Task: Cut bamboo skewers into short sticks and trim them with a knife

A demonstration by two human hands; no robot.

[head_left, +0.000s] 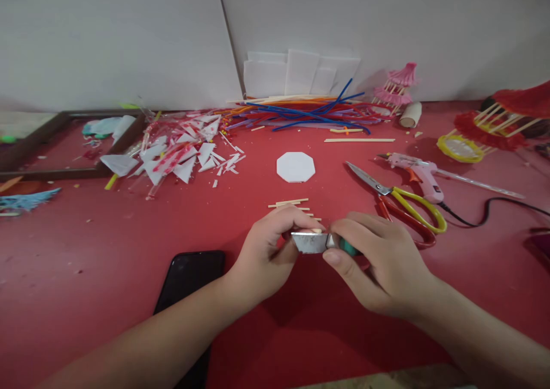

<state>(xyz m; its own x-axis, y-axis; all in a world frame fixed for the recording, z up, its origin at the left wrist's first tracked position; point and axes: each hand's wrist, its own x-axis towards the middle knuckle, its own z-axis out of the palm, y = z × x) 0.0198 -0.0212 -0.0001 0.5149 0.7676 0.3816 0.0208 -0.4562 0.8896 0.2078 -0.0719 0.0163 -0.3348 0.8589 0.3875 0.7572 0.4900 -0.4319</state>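
My right hand [382,263] is closed around the green handle of a craft knife [309,243], its wide blade pointing left. Pinched in my left hand [266,251] is a thin wooden stick [317,230]; only its pale end shows, right behind the blade. Whether the edge touches the stick I cannot tell. Several short wooden sticks [289,203] lie on the red table [253,343] just beyond my fingers. Farther back sits a white octagonal piece [295,167], flat on the table.
Scissors [389,191] and a pink glue gun [419,174] with its cord lie at right. A black phone [189,280] is beside my left forearm. White scraps [184,168] and coloured pipe cleaners [301,114] spread along the back. Small stick-built models [490,125] stand at right.
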